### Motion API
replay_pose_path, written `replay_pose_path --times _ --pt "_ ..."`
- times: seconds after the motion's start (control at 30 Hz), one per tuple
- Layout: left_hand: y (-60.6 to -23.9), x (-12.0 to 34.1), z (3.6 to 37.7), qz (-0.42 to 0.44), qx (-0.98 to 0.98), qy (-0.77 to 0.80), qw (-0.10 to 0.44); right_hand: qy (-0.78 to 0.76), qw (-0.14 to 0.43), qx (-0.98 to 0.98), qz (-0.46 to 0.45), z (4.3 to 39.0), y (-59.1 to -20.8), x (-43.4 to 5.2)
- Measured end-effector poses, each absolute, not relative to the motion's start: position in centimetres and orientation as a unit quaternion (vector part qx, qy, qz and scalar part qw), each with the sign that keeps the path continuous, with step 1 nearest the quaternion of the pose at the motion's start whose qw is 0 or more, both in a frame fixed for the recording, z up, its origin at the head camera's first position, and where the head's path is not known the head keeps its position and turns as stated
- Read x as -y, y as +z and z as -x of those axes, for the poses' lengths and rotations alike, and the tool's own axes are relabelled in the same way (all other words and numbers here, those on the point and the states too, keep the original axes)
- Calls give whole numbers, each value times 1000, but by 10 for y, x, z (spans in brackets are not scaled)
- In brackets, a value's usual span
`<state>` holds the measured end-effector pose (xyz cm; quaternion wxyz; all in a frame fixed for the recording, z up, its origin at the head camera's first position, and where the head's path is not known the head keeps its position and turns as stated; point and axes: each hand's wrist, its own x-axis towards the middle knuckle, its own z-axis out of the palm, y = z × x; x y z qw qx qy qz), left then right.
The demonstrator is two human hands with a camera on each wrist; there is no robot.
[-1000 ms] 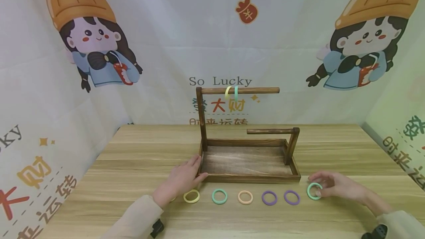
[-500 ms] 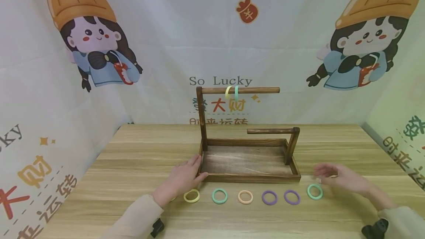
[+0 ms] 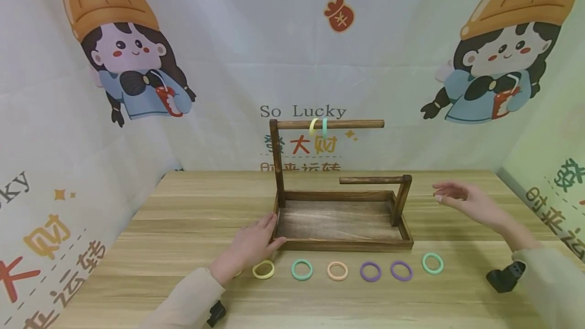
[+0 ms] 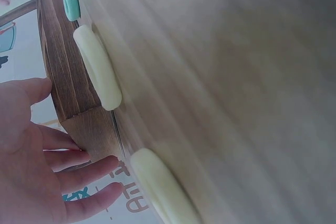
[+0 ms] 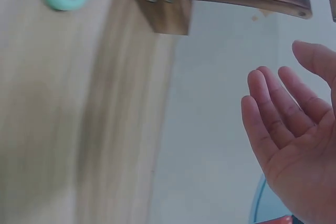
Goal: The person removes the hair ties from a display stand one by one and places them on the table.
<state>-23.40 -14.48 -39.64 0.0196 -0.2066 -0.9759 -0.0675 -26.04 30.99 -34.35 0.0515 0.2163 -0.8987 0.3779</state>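
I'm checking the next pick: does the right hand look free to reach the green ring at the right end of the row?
Probably yes: the right hand is open, empty, and nothing lies between it and the green ring.

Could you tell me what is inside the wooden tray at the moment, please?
The wooden tray shows only its bare plank floor; no ring lies in it. The left hand rests on its near left corner, covering a little of the rim there.

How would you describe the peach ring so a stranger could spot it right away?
On the table, a wooden rack has six rings lined along its front. The peach ring lies third from the left, between a green ring and a purple ring, the only peach one.
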Motion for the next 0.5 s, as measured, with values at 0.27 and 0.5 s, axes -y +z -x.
replay_pose_path --times 0.27,0.5 --pt "-398 145 235 209 975 -68 22 375 77 902 -202 275 -317 -302" --pt "-400 145 236 207 976 -69 20 374 78 904 -192 284 -298 -292"
